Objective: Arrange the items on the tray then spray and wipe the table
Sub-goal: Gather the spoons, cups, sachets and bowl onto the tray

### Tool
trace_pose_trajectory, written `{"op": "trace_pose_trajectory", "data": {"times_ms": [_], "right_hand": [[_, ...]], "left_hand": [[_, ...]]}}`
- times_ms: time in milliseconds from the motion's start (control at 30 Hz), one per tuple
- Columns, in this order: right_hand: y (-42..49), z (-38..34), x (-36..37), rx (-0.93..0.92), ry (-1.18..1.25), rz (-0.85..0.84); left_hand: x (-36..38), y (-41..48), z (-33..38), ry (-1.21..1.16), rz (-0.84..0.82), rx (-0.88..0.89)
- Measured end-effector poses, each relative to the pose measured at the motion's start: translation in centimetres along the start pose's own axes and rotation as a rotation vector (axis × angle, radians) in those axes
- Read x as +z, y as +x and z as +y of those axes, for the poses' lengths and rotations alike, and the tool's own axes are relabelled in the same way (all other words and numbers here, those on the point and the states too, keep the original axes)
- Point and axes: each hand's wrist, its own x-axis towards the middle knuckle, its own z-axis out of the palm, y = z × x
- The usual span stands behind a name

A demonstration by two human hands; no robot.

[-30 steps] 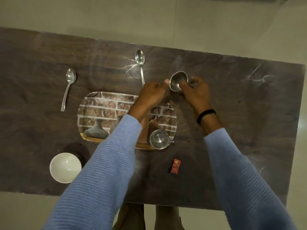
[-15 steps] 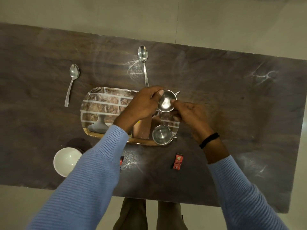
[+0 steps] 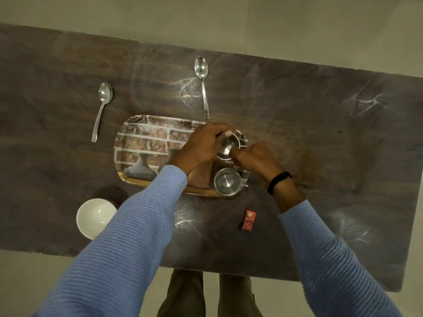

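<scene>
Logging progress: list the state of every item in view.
Small steel cup: upright, held by left hand and right hand over brick-print tray
Second steel cup: upright, empty, on tray
Left steel spoon: off tray
Far steel spoon: off tray
White round bowl: empty, off tray
Red sachet: off tray

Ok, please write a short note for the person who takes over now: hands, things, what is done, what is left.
The left hand and right hand both grip the held steel cup over the tray's far right corner.
The second steel cup stands on the tray, near right corner.
Off the tray, on the table: left spoon, far spoon, white bowl, red sachet.
Left: load those, then spray and wipe the white smears. No spray or cloth in view.
</scene>
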Motion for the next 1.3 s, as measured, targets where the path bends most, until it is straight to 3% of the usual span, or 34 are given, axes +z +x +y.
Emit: {"op": "trace_pose_trajectory", "data": {"times_ms": [633, 867, 1033, 1200, 1300], "right_hand": [[-1.0, 0.6, -0.8, -0.011, -0.171, 0.041], [-3.1, -0.2, -2.2, -0.204, -0.278, 0.346], [-1.4, -5.2, -0.7, -0.296, -0.152, 0.334], [4.6, -9.7, 2.2, -0.316, -0.222, 0.307], [7.7, -11.0, 3.7, -0.282, -0.231, 0.302]], "left_hand": [[0.8, -1.2, -0.2, -0.077, 0.029, -0.03], [-1.4, -3.5, -2.1, -0.202, 0.324, -0.172], [-3.5, -4.0, -3.4, -0.187, 0.535, -0.295], [-6.6, 2.1, -4.6, -0.288, 0.552, -0.307], [-8.6, 7.3, -4.1, -0.138, 0.508, -0.252]]}}
